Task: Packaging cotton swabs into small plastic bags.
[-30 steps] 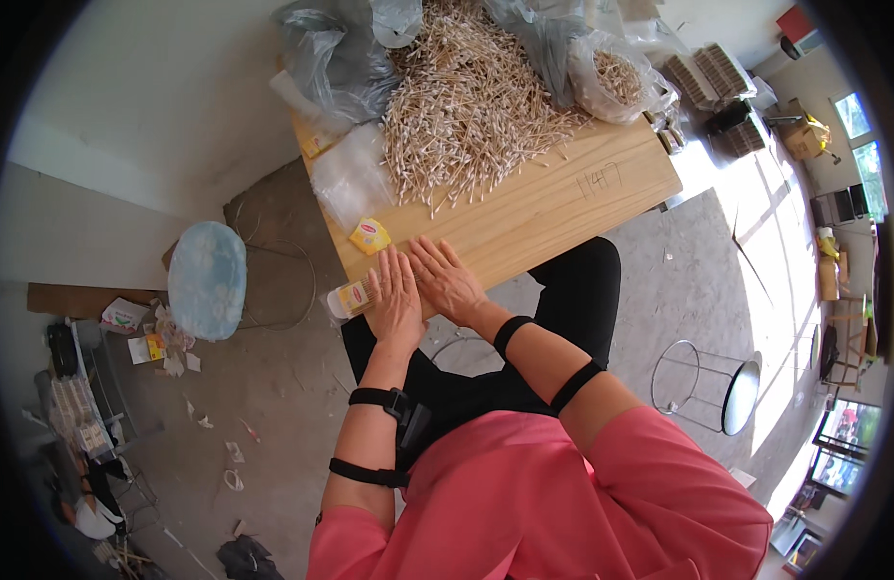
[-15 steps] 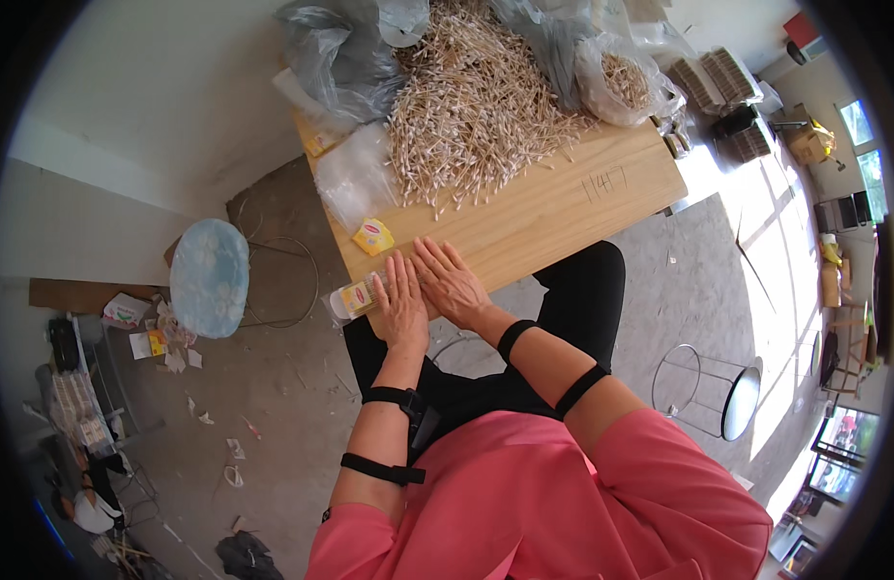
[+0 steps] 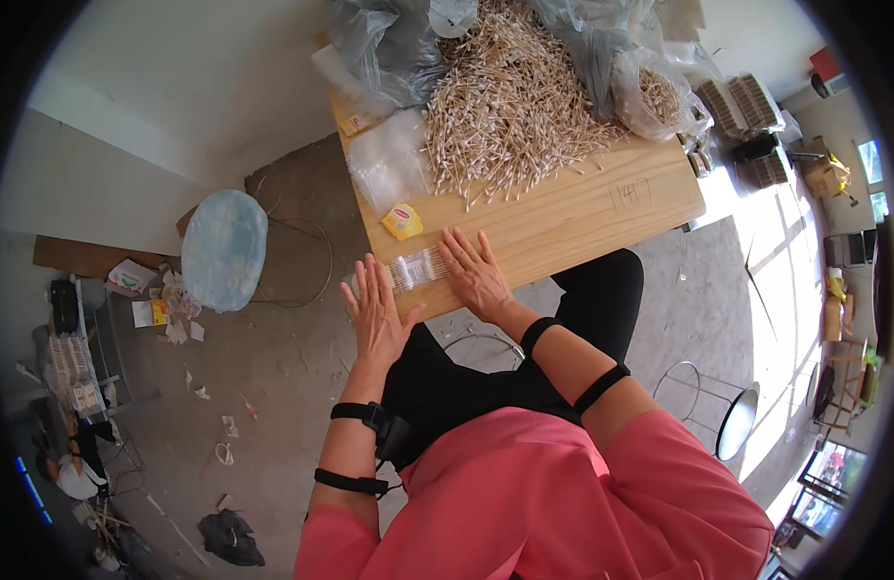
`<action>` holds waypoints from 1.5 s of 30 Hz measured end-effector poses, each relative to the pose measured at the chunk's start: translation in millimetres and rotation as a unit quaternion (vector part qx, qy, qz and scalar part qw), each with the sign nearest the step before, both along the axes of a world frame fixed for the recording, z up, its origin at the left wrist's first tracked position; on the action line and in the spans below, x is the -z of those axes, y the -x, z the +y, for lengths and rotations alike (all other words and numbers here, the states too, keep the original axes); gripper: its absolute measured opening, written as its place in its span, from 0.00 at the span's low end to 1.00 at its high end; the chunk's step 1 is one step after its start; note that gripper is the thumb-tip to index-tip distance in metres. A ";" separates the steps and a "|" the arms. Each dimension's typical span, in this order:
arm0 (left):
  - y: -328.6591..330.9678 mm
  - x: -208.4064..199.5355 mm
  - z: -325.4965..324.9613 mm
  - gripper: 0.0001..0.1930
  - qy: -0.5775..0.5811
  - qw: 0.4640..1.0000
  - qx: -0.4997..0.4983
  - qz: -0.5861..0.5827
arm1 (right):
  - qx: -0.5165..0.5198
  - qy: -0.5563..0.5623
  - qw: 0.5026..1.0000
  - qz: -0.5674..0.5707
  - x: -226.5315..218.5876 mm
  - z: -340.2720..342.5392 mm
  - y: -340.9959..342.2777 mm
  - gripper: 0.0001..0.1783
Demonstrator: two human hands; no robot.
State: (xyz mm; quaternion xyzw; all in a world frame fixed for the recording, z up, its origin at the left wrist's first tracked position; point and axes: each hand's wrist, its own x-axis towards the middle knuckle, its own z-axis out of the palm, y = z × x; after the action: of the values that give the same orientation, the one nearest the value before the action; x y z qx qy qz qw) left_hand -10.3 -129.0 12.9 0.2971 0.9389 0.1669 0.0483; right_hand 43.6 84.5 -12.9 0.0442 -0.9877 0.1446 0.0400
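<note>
Flanking a clear packet [image 3: 415, 268] at the table edge [image 3: 563, 253], both hands lie flat.

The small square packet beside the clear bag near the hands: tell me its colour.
The small packet is yellow with a red mark, seen in the head view.

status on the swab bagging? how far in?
Early. Done: nothing clearly finished in view. In hand: left hand and right hand lie flat either side of one clear packet of swabs on the table. Left: the big loose swab pile.
</note>
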 end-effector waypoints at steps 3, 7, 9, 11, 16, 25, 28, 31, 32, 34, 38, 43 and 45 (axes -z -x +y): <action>2.4 3.1 0.7 0.53 0.030 0.999 0.045 -0.002 | -0.001 0.011 1.000 -0.004 -0.6 0.2 -0.5 0.31; 3.4 11.1 -0.2 0.52 -0.035 0.996 0.049 -0.058 | -0.001 0.003 1.000 0.000 -2.0 0.0 -0.7 0.32; 3.7 19.1 -4.6 0.52 -0.079 0.993 0.054 -0.064 | -0.009 -0.004 1.000 -0.005 -2.2 -3.8 -0.2 0.32; 5.1 28.4 -9.7 0.50 -0.133 0.987 0.067 -0.066 | -0.017 -0.010 1.000 -0.011 -1.8 -8.2 3.4 0.33; 5.6 35.8 -7.9 0.49 -0.172 0.980 0.068 -0.066 | -0.037 0.012 0.999 0.009 1.8 -19.9 10.2 0.35; 6.0 37.0 -10.9 0.50 -0.170 0.979 0.072 -0.088 | -0.032 0.024 0.999 0.007 -0.7 -31.1 16.2 0.34; 6.3 36.9 -11.1 0.51 -0.168 0.979 0.072 -0.089 | -0.030 0.018 0.999 0.007 -0.9 -31.6 16.8 0.34; 6.1 36.2 -11.4 0.52 -0.163 0.980 0.074 -0.090 | -0.032 0.021 0.999 0.005 -1.2 -31.0 16.5 0.34; 6.1 35.9 -11.4 0.52 -0.162 0.980 0.074 -0.091 | -0.032 0.020 0.999 0.006 -1.4 -31.0 16.1 0.34; 6.5 35.7 -11.7 0.53 -0.164 0.979 0.077 -0.092 | -0.030 0.033 0.999 0.011 -1.9 -31.2 15.7 0.34; 6.8 36.6 -13.1 0.53 -0.174 0.977 0.080 -0.096 | -0.033 0.038 0.999 0.010 -2.2 -31.8 15.4 0.34; 7.4 37.3 -13.6 0.53 -0.176 0.976 0.081 -0.102 | -0.037 0.017 0.999 0.007 -0.9 -35.2 16.9 0.35; 7.6 37.4 -13.8 0.53 -0.175 0.975 0.081 -0.106 | -0.037 0.010 0.999 0.005 -0.4 -37.3 18.1 0.35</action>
State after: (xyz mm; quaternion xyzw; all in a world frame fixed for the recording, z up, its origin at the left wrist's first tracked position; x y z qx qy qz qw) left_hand -17.9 -142.8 -24.5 0.3566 0.8573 0.3552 0.1082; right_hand 25.6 47.2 -12.5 0.0814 -0.9837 0.1553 0.0403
